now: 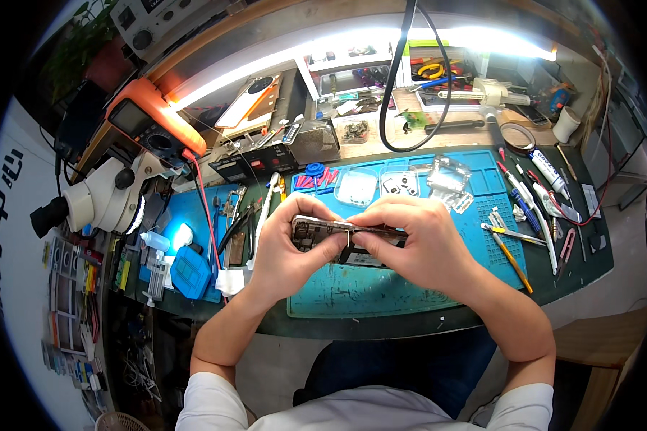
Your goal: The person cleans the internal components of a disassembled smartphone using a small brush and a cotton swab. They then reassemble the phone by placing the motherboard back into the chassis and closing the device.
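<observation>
An opened phone [316, 228], its inner parts bare, is held up level between both hands above the blue work mat [323, 298]. My left hand [284, 248] is closed round its left end, thumb on the inner side and fingers behind. My right hand [417, 241] grips the right part, with thumb and fingertips pinched near the middle. A small pale strip [349, 238] stands out between the two thumbs; I cannot tell what it is. The right end of the phone is partly covered by my right hand.
Behind the hands stand clear plastic boxes [356, 187] with small parts. Tweezers, pens and a glue tube [550, 170] lie at right. A microscope [97, 201] and an orange multimeter [158, 126] stand at left. A black cable loop [388, 93] hangs over the bench.
</observation>
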A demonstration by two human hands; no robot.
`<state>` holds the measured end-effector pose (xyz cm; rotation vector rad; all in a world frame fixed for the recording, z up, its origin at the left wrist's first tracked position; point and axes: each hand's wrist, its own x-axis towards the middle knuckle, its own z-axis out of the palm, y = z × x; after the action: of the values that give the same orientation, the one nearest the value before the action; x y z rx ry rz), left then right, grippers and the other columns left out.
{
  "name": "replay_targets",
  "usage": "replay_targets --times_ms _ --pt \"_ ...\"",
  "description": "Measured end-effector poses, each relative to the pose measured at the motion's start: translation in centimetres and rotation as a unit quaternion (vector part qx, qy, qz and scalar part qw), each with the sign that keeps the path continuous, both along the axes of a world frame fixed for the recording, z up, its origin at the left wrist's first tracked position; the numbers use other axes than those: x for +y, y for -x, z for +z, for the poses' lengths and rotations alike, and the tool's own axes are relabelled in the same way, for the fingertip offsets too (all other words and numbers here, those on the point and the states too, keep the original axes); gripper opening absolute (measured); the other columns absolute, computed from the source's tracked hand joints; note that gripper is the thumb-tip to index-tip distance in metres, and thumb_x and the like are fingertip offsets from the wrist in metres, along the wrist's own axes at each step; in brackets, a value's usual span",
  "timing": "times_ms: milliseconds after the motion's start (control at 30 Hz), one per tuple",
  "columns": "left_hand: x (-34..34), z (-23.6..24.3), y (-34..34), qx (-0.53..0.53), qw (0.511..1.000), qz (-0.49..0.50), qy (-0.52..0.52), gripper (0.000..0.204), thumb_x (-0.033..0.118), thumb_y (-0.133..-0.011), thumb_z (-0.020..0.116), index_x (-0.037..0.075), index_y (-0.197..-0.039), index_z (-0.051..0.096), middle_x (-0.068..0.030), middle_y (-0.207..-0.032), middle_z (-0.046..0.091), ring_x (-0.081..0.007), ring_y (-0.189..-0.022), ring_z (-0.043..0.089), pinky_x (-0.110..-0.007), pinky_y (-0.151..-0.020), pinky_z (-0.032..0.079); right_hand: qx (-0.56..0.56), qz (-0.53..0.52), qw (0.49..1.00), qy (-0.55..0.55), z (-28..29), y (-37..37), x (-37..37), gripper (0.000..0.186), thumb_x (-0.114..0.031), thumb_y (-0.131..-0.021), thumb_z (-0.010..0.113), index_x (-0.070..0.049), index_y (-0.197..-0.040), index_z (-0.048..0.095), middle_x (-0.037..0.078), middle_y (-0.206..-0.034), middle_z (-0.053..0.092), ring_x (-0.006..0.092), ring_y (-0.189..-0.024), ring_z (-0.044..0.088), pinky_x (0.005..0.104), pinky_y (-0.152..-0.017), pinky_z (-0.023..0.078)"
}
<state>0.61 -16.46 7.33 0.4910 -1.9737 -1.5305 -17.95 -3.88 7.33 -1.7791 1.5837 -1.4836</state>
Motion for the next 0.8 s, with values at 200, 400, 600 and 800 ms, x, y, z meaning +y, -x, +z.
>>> replay_targets --times_ms 200,400,600,800 --pt "-0.3 0.8 0.3 -0.027 0.999 -0.022 -0.033 0.023 0.002 -0.091 0.075 0.001 -0.108 0.060 -0.0041 -0.092 0.071 -0.0054 -0.080 0.067 -0.021 -0.069 0.055 -0.033 -0.001 0.999 -0.028 -0.1 0.3 -0.4 0.018 -0.008 -0.088 0.077 -0.002 -0.105 0.078 0.013 -0.092 0.076 0.0235 -0.082 0.076 0.0328 -0.073 0.061" --pt "-0.3 0.3 0.3 -0.031 0.999 -0.006 -0.039 0.023 0.002 -0.091 0.075 0.001 -0.107 0.060 -0.0027 -0.090 0.070 -0.0048 -0.078 0.066 -0.021 -0.068 0.054 -0.028 -0.001 0.999 -0.031 -0.1 0.1 -0.5 0.018 -0.008 -0.088 0.078 -0.003 -0.105 0.078 0.013 -0.092 0.076 0.0227 -0.083 0.076 0.0321 -0.074 0.061" --pt "-0.5 -0.1 0.1 -0.041 0.999 0.003 -0.036 0.023 0.002 -0.092 0.076 0.001 -0.108 0.060 -0.0017 -0.089 0.069 -0.0040 -0.077 0.065 -0.021 -0.067 0.053 -0.013 -0.003 0.999 -0.032 -0.3 0.1 -0.7 0.020 -0.011 -0.089 0.078 -0.003 -0.107 0.078 0.013 -0.095 0.077 0.0242 -0.084 0.077 0.0334 -0.074 0.061" --pt "-2.0 -0.5 0.2 -0.038 0.991 -0.009 -0.131 0.040 0.011 -0.093 0.080 0.002 -0.125 0.057 -0.0044 -0.106 0.070 -0.0076 -0.096 0.066 -0.023 -0.080 0.055 0.040 -0.029 0.995 -0.087 -1.1 0.6 -0.6 0.028 -0.012 -0.095 0.075 -0.003 -0.122 0.074 0.009 -0.096 0.077 0.0133 -0.083 0.071 0.0297 -0.073 0.057"
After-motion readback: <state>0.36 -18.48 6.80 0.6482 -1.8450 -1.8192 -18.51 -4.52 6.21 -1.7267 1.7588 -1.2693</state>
